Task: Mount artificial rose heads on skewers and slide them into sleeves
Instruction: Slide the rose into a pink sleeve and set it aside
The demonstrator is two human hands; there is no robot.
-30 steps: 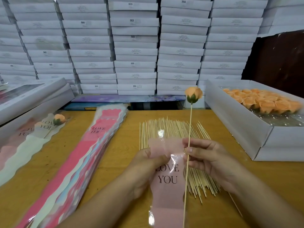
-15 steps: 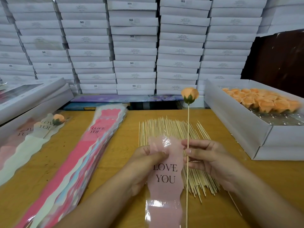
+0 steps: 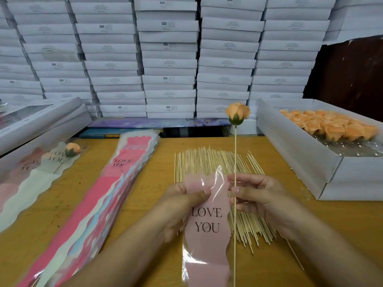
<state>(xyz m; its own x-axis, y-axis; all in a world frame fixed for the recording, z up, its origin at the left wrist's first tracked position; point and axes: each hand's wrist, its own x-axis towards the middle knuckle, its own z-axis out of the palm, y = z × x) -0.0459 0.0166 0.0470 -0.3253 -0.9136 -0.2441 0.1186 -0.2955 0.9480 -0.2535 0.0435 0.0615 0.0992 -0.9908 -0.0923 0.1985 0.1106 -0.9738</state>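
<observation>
Left hand [image 3: 182,206]: my fingers are clamped on the upper part of the pink "LOVE YOU" sleeve [image 3: 207,222], thumb pressing its front film near the mouth.
Right hand [image 3: 261,195]: pinched shut on the skewer [image 3: 235,158] at mid-length, holding it upright just beside the sleeve's right edge.
Rose head [image 3: 237,112]: already seated on the skewer tip, high above both hands.
Step in hand: I judge the sleeve mouth needs opening so the stick can go in blunt end first.
Doing it well: rub the 2 film layers apart with my thumb, aim the skewer's lower end down the centre, and feed slowly so it doesn't snag or pierce the film.
Desk [image 3: 145,193]: loose skewers [image 3: 209,160] lie under my hands; the sleeve stack [image 3: 116,183] is to my left.
</observation>
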